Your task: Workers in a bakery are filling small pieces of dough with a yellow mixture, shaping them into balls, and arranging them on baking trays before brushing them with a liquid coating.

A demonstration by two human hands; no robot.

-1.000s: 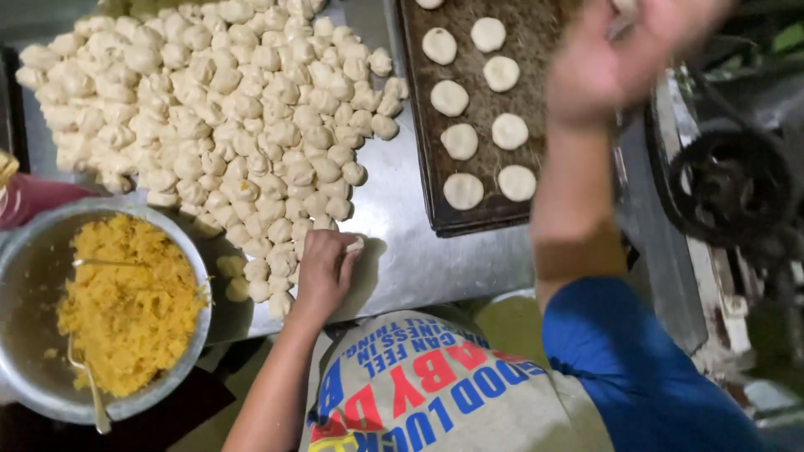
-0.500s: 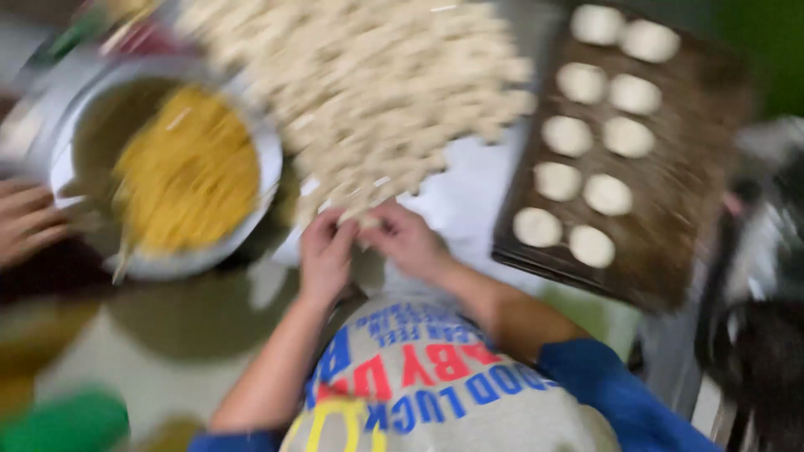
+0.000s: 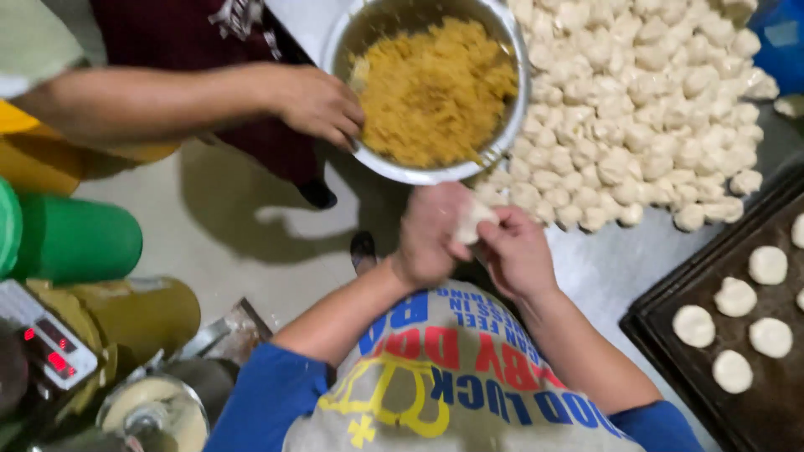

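My left hand (image 3: 429,238) and my right hand (image 3: 515,251) are together in the middle of the view, both closed around one small pale dough piece (image 3: 474,219). They sit just below the rim of a metal bowl (image 3: 502,144) filled with crumbly yellow filling (image 3: 431,84). A big pile of raw dough balls (image 3: 645,109) lies on the metal table (image 3: 603,272) to the right of the bowl. Another person's hand (image 3: 320,102) rests on the bowl's left rim.
A dark baking tray (image 3: 662,305) at the right holds several flattened dough rounds (image 3: 735,297). A green cylinder (image 3: 77,238) and a scale with a red display (image 3: 46,339) stand at the left. A round metal machine part (image 3: 155,414) is at the bottom left.
My right hand came down from over the tray and joined my left at the dough pile. Both now hold one dough piece by the bowl. The view has swung left.
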